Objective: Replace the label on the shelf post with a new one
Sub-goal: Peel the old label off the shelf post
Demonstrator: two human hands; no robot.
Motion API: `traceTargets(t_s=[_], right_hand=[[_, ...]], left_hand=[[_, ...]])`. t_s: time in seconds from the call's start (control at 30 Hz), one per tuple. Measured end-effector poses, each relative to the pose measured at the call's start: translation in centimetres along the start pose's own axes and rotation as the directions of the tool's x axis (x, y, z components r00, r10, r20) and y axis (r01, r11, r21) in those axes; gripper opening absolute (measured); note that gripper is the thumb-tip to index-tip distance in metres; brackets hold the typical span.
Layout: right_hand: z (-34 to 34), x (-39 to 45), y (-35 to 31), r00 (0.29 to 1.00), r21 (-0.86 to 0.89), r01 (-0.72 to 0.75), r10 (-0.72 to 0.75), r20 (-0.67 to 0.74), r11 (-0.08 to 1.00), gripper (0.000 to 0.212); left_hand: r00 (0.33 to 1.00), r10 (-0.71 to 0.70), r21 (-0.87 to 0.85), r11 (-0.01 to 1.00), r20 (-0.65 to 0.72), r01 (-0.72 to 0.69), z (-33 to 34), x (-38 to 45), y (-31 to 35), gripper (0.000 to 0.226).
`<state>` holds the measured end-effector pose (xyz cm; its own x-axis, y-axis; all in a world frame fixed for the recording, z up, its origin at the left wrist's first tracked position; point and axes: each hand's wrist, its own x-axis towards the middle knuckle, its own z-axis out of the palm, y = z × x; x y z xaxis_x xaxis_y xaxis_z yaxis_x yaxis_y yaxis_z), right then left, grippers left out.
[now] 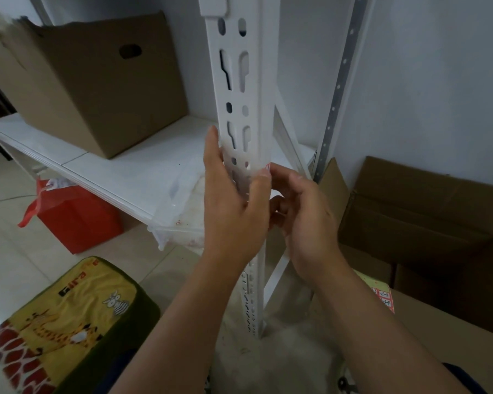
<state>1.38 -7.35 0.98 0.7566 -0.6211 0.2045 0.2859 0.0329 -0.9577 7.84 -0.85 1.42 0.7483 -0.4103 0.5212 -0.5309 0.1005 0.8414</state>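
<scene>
The scene is lit dimly and evenly by soft, cool indoor light, and a grey-blue cast is given to the wall [427, 81]. A small bright glare is seen on the glossy floor tiles [0, 228] at the left edge. Soft shadow is cast behind the cardboard box [91, 89] on the shelf [120, 163]. Straight lines are bowed by the wide-angle lens, notably the shelf post [239, 103]. Slight blur and compression smear are noticed at the top left corner and around the hands.
</scene>
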Motion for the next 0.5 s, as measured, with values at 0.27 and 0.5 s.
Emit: traceTargets(t_s=[0.27,0.5], right_hand=[[-1.1,-0.1,0.4,0.995,0.059,-0.093,0.09,0.049,0.994,0.041],[-1.4,-0.3,0.5,0.99,0.047,-0.095,0.09,0.106,0.994,0.049]], left_hand=[[0.993,0.112,0.154,0.982,-0.023,-0.107,1.2,0.0,-0.2,0.073],[0.989,0.128,0.191,0.975,-0.068,-0.113,1.9,0.0,-0.7,0.072]])
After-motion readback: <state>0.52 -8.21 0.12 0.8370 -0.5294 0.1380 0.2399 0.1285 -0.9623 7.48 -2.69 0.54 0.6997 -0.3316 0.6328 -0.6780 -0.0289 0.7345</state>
